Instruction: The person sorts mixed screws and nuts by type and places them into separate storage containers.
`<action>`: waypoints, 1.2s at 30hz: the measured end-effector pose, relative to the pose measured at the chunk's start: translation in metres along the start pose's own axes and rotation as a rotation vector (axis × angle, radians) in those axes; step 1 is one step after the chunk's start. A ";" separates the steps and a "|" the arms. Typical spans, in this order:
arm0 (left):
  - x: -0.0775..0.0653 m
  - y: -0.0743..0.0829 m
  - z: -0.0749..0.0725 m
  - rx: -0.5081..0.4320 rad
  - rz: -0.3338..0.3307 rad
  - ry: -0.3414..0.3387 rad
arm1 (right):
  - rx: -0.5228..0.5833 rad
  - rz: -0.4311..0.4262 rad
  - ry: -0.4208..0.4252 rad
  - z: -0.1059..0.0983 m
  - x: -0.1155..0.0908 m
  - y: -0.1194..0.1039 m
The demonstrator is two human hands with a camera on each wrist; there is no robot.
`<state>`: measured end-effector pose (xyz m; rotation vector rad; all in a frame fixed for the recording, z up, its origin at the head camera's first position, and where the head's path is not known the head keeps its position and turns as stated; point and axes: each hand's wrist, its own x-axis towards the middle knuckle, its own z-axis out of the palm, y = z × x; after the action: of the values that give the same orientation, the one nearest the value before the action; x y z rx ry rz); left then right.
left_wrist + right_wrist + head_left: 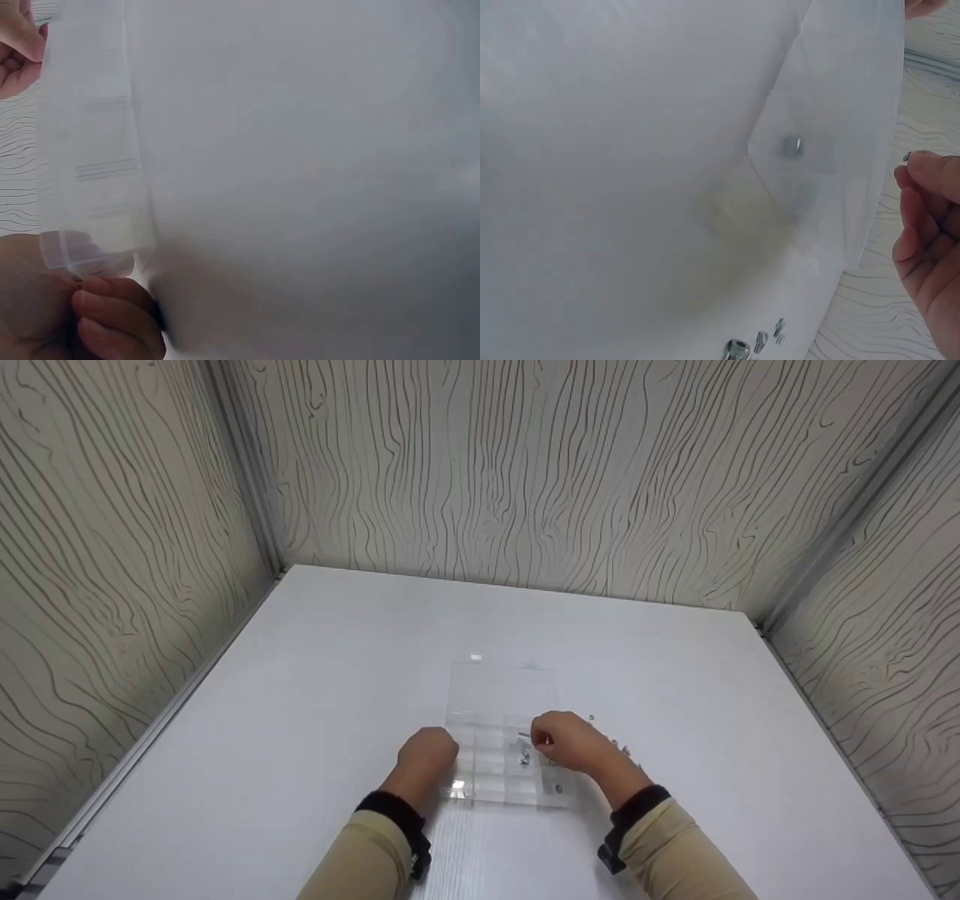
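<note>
A clear plastic compartment box (489, 786) lies on the white table with its transparent lid (502, 686) folded open toward the back. My left hand (429, 754) grips the box's left side; in the left wrist view its curled fingers (112, 304) are at the box corner. Above the right-hand compartments, my right hand (574, 741) pinches a small metal piece (907, 157) between thumb and forefinger, its exact kind hidden by the fingertips. Small silver metal parts (524, 757) lie in one compartment, and a nut-like part (559, 789) sits in the near right one.
Several loose small metal parts (626, 751) lie on the table right of the box, partly behind the right hand; the right wrist view shows a larger shiny one (737, 349) among them. Wood-grain panels (487, 472) enclose the white table (337, 660) at the back and sides.
</note>
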<state>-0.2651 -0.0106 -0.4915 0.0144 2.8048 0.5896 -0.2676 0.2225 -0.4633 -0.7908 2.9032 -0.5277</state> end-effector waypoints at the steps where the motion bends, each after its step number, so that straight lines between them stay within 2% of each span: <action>1: 0.000 0.000 0.000 0.001 -0.002 0.000 | -0.014 -0.020 -0.003 0.002 0.001 -0.002; 6: 0.002 -0.001 0.000 -0.001 0.002 0.005 | -0.070 -0.070 0.001 0.007 0.003 -0.003; 15: 0.004 -0.002 0.002 0.016 0.009 0.001 | -0.009 -0.019 0.039 -0.003 -0.007 0.012; 19: 0.003 -0.002 0.002 0.014 0.013 -0.007 | -0.045 0.064 0.043 -0.010 -0.014 0.023; 23: 0.002 -0.002 0.002 0.019 0.018 -0.011 | -0.082 0.198 -0.014 -0.016 -0.023 0.035; 28: 0.001 -0.002 0.000 0.021 0.025 -0.002 | -0.106 0.316 -0.068 -0.018 -0.032 0.049; 32: 0.001 -0.002 -0.001 0.000 0.016 0.000 | -0.115 0.379 -0.092 -0.017 -0.038 0.057; 36: 0.002 -0.002 0.000 -0.003 0.008 -0.006 | -0.154 0.392 -0.107 -0.011 -0.041 0.063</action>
<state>-0.2671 -0.0122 -0.4925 0.0262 2.7989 0.5947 -0.2645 0.2975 -0.4750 -0.2372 2.9108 -0.2171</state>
